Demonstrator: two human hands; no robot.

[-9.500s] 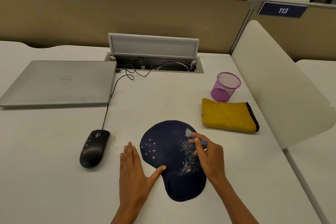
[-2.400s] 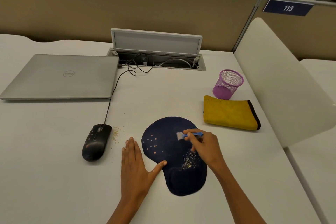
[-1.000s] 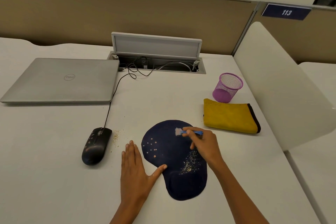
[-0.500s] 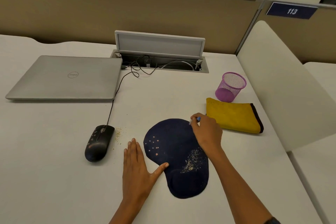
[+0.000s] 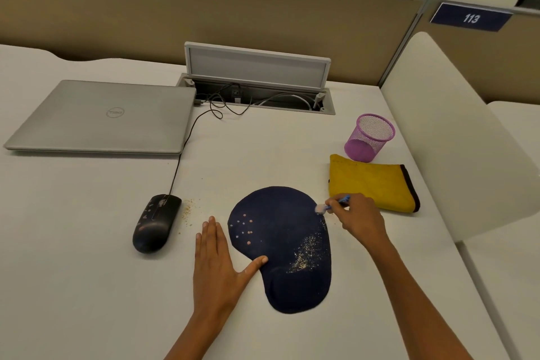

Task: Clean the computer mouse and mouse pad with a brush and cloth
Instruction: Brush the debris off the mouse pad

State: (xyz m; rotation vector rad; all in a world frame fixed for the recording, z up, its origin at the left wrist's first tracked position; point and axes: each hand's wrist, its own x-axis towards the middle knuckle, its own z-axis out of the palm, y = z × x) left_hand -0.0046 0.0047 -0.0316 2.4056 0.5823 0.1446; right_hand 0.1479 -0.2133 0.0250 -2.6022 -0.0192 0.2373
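A dark blue mouse pad point(image 5: 277, 231) lies on the white desk, with pale crumbs on its right half and pink specks on its left. My right hand point(image 5: 358, 218) pinches a small blue brush point(image 5: 331, 205), whose white bristles touch the pad's upper right edge. My left hand point(image 5: 217, 264) lies flat on the desk with its thumb on the pad's left edge. A black wired mouse point(image 5: 155, 222) sits to the left, crumbs scattered beside it. A folded yellow cloth point(image 5: 371, 181) lies to the right of the pad.
A closed silver laptop point(image 5: 105, 117) sits at the back left, the mouse cable running to it. A purple mesh cup point(image 5: 369, 137) stands behind the cloth. An open cable box point(image 5: 257, 79) is at the desk's back. A white divider panel point(image 5: 455, 131) borders the right side.
My right hand has shifted the brush from the pad's upper middle to its upper right edge. The left hand has stayed flat in place.
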